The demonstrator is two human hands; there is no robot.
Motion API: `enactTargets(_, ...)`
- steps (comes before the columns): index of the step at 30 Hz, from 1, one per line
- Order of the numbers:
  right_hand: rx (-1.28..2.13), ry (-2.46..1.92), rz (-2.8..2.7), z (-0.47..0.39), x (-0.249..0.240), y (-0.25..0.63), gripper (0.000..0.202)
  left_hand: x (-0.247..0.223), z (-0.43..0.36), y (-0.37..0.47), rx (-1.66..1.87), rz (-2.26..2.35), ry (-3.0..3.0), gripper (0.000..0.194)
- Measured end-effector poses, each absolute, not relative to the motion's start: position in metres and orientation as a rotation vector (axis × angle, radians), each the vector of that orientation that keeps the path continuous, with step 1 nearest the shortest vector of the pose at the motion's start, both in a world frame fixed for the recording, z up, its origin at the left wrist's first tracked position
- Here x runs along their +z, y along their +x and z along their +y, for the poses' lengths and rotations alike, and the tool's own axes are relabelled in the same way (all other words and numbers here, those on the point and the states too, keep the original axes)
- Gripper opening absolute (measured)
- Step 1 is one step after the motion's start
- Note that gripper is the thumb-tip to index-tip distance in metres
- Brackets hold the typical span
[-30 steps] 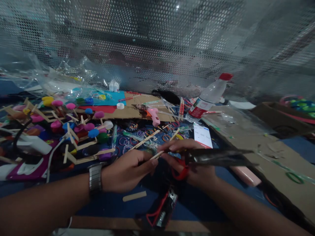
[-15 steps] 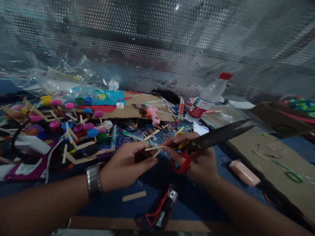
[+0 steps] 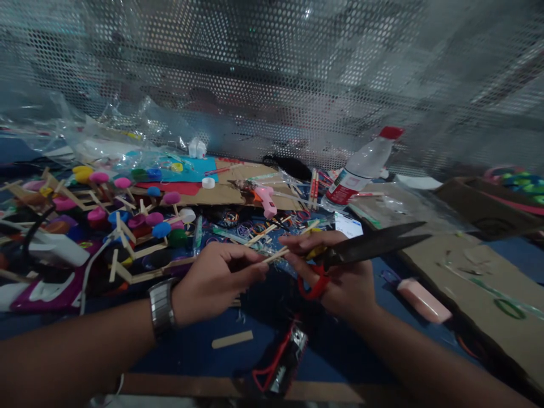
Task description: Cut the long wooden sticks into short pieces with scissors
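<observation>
Between my two hands lies a thin wooden craft stick (image 3: 277,258). The fingertips of my left hand (image 3: 215,277) pinch its near end, and a metal-banded watch (image 3: 161,309) is on that wrist. My right hand (image 3: 346,286) pinches the stick's far end with thumb and forefinger. That same hand also holds a pair of scissors (image 3: 374,245) with red and yellow handles, the dark blades pointing right and slightly apart. Below the hands, a loose craft stick (image 3: 232,339) lies on the blue table surface, with a black roll-shaped item with red parts (image 3: 284,360) beside it.
At left are several stick builds with coloured bottle caps (image 3: 160,229) and a purple-and-white device (image 3: 51,286). A pink glue gun (image 3: 266,199) rests on cardboard (image 3: 182,196). A red-capped bottle (image 3: 355,173) leans at back right. Rubber bands (image 3: 243,228) are scattered behind my hands.
Half a second ago, two stick ends showed apart between my hands. Now one stick spans from left fingertips to right fingertips. The scissors have tilted slightly downward at the tips.
</observation>
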State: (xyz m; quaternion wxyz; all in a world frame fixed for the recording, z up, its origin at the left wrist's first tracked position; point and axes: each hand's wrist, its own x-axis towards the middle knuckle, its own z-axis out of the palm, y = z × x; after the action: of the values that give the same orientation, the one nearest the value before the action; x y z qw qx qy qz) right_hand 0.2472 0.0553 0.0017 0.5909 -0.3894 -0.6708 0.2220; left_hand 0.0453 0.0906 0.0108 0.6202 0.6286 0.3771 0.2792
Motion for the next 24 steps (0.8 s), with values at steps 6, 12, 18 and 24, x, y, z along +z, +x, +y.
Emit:
enactTargets(6, 0.736, -0.859, -1.425, 0.051, 0.004, 0.248, 0.017, 0.015, 0.1, 0.047, 0.858, 0.941, 1.311, 0.025)
enactTargets(12, 0.861, -0.927, -1.357, 0.052, 0.007, 0.246, 0.028, 0.017, 0.096, 0.048, 0.799, 0.883, 1.363, 0.03)
enactTargets(18, 0.831, -0.943, -1.329, 0.051, 0.009, 0.244, 0.038, 0.013, 0.09, 0.049, 0.684, 0.816, 1.423, 0.024)
enactTargets(24, 0.791, -0.876, -1.34, 0.051, 0.009, 0.243, 0.036, 0.01, 0.086, 0.048, 0.585, 0.847, 1.452, 0.027)
